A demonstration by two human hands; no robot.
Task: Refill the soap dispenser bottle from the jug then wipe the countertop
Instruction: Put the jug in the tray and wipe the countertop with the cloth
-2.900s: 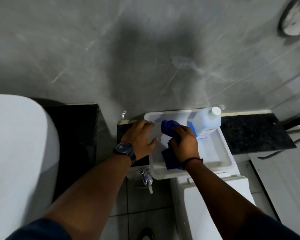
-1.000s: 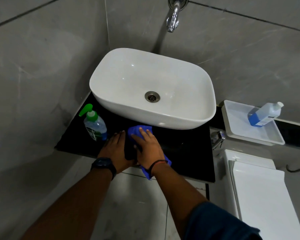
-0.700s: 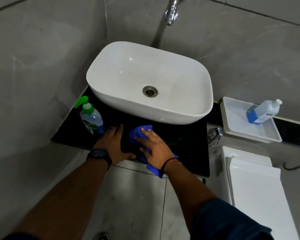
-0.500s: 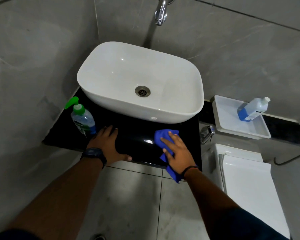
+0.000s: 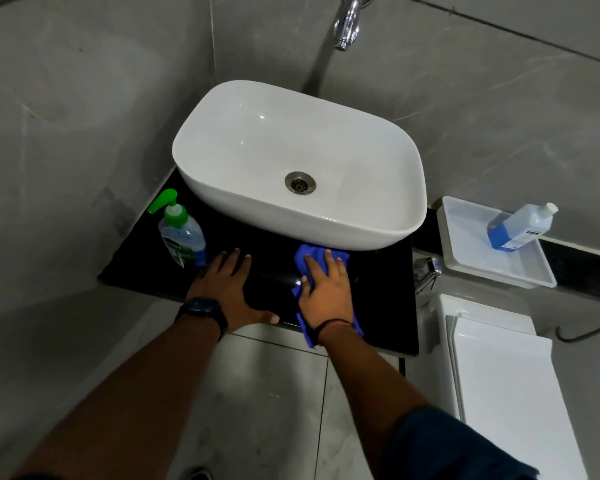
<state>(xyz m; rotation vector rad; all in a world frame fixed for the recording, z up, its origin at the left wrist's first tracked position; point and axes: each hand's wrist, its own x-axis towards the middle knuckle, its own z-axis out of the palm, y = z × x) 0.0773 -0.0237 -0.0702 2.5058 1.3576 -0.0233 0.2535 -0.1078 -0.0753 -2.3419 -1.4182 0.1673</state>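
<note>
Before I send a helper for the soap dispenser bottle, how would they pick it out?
Find the white basin on the black countertop. The soap dispenser bottle stands upright at its left, by the wall. It alone has a green pump top.

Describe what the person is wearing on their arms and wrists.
The left hand has a dark wristwatch with a dark strap at its wrist. The right hand has a thin dark cord bracelet at its wrist. A dark blue sleeve covers the right upper arm; both forearms are bare.
</note>
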